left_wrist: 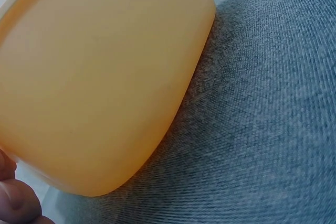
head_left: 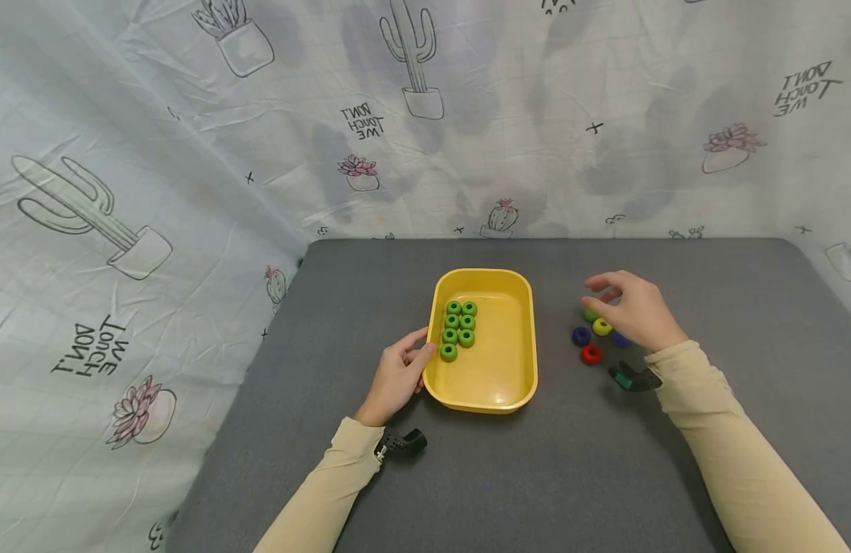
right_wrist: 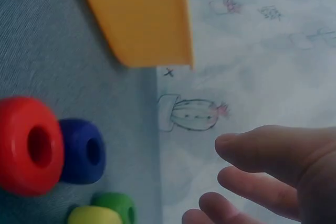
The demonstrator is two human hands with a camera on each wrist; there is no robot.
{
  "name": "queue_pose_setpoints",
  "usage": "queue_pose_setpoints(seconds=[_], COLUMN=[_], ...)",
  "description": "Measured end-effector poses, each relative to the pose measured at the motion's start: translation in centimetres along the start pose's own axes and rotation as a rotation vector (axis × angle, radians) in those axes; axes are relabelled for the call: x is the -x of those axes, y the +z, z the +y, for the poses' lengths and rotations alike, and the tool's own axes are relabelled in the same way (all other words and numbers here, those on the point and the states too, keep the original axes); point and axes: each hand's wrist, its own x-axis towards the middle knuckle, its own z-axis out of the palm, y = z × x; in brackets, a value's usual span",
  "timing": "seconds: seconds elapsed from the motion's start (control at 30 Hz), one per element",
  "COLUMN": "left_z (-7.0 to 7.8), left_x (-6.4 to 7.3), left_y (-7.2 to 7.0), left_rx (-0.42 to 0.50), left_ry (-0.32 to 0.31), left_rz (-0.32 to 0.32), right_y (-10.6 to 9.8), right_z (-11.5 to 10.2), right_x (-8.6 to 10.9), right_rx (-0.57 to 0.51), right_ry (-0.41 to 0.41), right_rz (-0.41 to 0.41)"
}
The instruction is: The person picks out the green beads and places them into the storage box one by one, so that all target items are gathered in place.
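Note:
Several green beads (head_left: pixel 450 336), each with a hole, stand in two columns along the left side of a yellow plastic tray (head_left: pixel 501 338). My left hand (head_left: pixel 395 376) grips the tray's left edge, thumb over the rim; its fingertips show at the lower left of the left wrist view. To the tray's right, my right hand (head_left: pixel 636 307) hovers over loose beads, fingers loosely bent and apart with nothing between them. Below it lie a red bead (head_left: pixel 591 355), a blue bead (head_left: pixel 581 336), a yellow bead (head_left: pixel 601 327) and a green bead (head_left: pixel 590 315). Another blue bead (head_left: pixel 622 339) is partly hidden by the hand.
A dark grey table (head_left: pixel 481 476) carries the tray and beads. White cloth (head_left: pixel 577 115) printed with cacti hangs behind the table and along its left side. Black straps with small cameras sit at both wrists.

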Motion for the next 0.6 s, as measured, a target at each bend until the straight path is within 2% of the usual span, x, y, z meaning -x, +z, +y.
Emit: queue_pose_setpoints(seconds=[0.17, 0.4, 0.6], left_z=[-0.1, -0.1, -0.1], left_x=[0.0, 0.0, 0.1], left_y=[-0.1, -0.1, -0.1], left_rx=[0.000, 0.006, 0.010], left_ry=[0.009, 0.005, 0.003], left_rz=[-0.004, -0.006, -0.004], right_y=[0.5, 1.2, 1.8], right_z=[0.9, 2.1, 2.7], right_x=[-0.2, -0.6, -0.6], right_rx=[0.034, 0.102, 0.102], right_ry=[0.015, 0.041, 0.039], right_rz=[-0.016, -0.089, -0.127])
